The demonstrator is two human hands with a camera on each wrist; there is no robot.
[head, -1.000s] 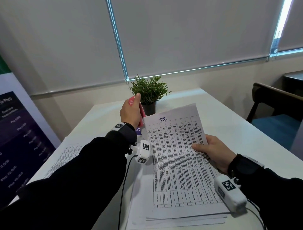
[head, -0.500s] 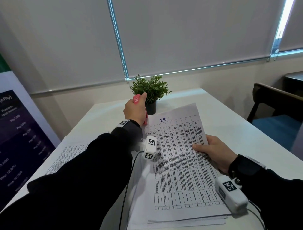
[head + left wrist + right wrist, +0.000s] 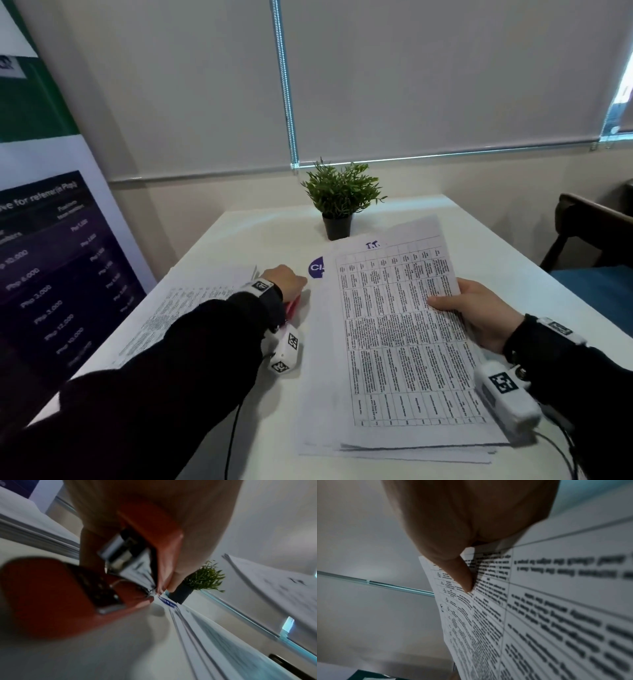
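- Gripping a red stapler (image 3: 42, 595) in the left hand (image 3: 286, 279), fingers curled round its top, low at the bench (image 3: 260, 233) between the left stack (image 3: 191, 308) and the right stack (image 3: 318, 394); cannot tell whether touching the surface.
- Pinching the sheaf (image 3: 394, 325) by its right edge with the right hand (image 3: 479, 315), thumb (image 3: 462, 577) on top, fingers beneath; far end lifted, near end lying on the right stack.
- Likely to fan out or slide apart if that one-sided pinch loosens: thin, smooth printed sheets, limp and bowed.
- Risk of a crease at the thumb from too hard a squeeze.
- Risk of scattering the left stack's loose far corners with the sleeve (image 3: 171, 359) passing over it.
- Could nip a fingertip or catch a stray sheet in the stapler's gaping mouth: hard glossy plastic shell, bright metal inside.
- Close enough to tip the small plant (image 3: 342, 192) in its dark round pot with a careless swing of the sheaf.
- Smooth, matt white bench: probably little friction to stop paper skating off.
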